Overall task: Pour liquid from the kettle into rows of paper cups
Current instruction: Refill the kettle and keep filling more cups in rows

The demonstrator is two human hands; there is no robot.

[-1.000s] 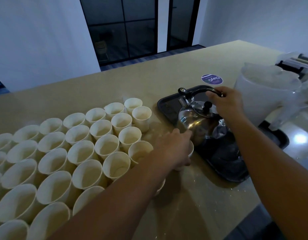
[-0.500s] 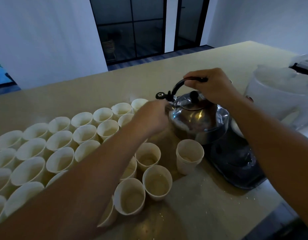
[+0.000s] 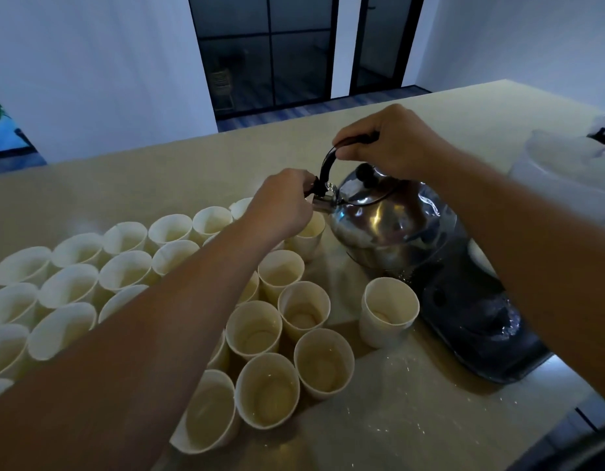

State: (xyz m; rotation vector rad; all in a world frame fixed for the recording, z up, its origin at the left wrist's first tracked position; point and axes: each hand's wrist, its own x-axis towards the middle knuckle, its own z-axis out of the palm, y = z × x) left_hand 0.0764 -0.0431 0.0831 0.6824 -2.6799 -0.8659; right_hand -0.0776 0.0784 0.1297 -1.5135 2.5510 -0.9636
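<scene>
Right hand (image 3: 393,141): gripping the kettle's black handle (image 3: 330,158) from above, fingers curling round it.
Left hand (image 3: 280,202): pinching the spout cap (image 3: 315,189) at the front of the kettle.
Kettle (image 3: 393,226): shiny steel, tilting left, being held over the cups near the worktop's right side.
Paper cups (image 3: 260,329): standing in close rows across the left and middle of the worktop (image 3: 430,419); one cup (image 3: 389,311) sitting apart, just beside the dark tray (image 3: 481,341).
Pitcher (image 3: 566,178): a pale one sitting at the right edge.
</scene>
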